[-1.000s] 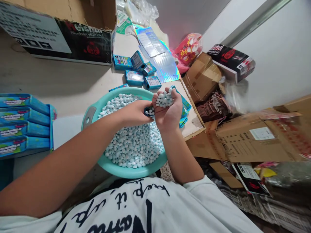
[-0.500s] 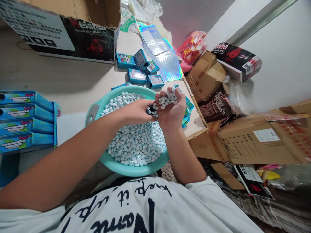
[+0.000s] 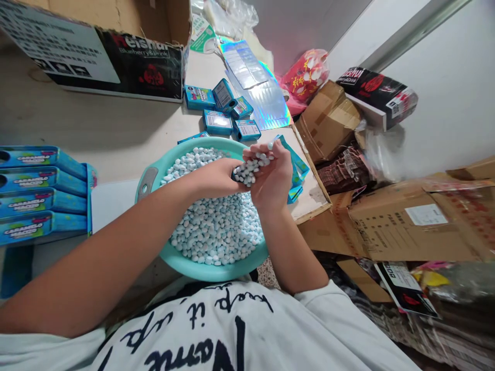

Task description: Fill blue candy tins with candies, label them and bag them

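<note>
- So the little pieces (image 3: 216, 232) look like mints: smooth, rounded, kinda oval, white with some pale blue, all roughly one size. A big loose heap sits in the bowl around the middle of the frame, with a smaller bunch up at the hands.
- Right hand (image 3: 273, 183) is palm up and cupped, its grip pretty wide, with pieces lying across the palm and fingers and running down toward the left hand.
- Left hand (image 3: 222, 178) has a narrow grip around a small dark-edged container (image 3: 233, 174). Pieces are bunched at its mouth; the rest is hidden by the fingers.
- Bowl (image 3: 214, 272) is turquoise with a grey handle patch on its left side, and both hands are above it.
- Bright blue flat packets (image 3: 296, 190) lie just beside the right hand.
- Past the bowl, small blue boxes (image 3: 217, 122) are scattered on the pale counter (image 3: 127, 129), near shiny silver sheets (image 3: 266, 103).
- Four longer blue boxes (image 3: 29, 201) line up at the left edge, a black-and-white carton (image 3: 143, 67) is upper left, and brown cardboard boxes (image 3: 394, 232) pile up on the right.
</note>
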Motion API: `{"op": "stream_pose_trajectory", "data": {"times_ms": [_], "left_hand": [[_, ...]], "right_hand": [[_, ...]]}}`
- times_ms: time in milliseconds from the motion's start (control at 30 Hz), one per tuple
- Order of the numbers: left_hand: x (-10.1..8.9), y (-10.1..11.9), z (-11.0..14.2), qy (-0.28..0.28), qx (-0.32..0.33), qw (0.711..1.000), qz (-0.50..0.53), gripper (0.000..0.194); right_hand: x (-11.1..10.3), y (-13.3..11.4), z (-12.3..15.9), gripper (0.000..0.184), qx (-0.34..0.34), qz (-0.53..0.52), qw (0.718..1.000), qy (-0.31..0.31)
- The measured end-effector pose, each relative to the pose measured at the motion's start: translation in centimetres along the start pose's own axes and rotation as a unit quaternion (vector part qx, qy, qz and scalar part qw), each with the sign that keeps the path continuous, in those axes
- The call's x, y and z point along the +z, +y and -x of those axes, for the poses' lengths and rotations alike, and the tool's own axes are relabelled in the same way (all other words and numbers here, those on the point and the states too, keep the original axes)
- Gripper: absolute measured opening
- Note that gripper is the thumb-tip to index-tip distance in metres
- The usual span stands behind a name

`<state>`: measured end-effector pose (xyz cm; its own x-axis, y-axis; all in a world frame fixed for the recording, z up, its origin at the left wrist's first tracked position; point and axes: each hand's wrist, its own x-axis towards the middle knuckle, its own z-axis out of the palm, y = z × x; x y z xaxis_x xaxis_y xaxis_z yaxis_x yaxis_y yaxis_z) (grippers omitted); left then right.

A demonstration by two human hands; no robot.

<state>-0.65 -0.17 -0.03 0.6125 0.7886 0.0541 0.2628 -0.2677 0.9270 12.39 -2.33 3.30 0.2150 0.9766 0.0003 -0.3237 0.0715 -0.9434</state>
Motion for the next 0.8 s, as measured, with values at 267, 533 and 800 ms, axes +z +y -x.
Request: {"op": "stream_pose_trajectory", "data": {"times_ms": [267, 533, 800], "left_hand": [[-0.1, -0.1, 0.0, 0.010, -0.011, 1.000, 0.006, 0.041], [0.0, 0.0, 0.1, 0.034, 0.016, 0.999, 0.003, 0.039], [0.2, -0.3, -0.4, 0.023, 0.002, 1.000, 0.014, 0.047]], "right_hand": [[-0.2, 0.1, 0.4, 0.026, 0.016, -0.013, 1.000, -0.018], [0.1, -0.2, 0.9, 0.027, 0.015, 0.037, 0.999, -0.016], [-0.1, 0.0, 0.1, 0.030, -0.029, 0.043, 0.998, -0.040]]}}
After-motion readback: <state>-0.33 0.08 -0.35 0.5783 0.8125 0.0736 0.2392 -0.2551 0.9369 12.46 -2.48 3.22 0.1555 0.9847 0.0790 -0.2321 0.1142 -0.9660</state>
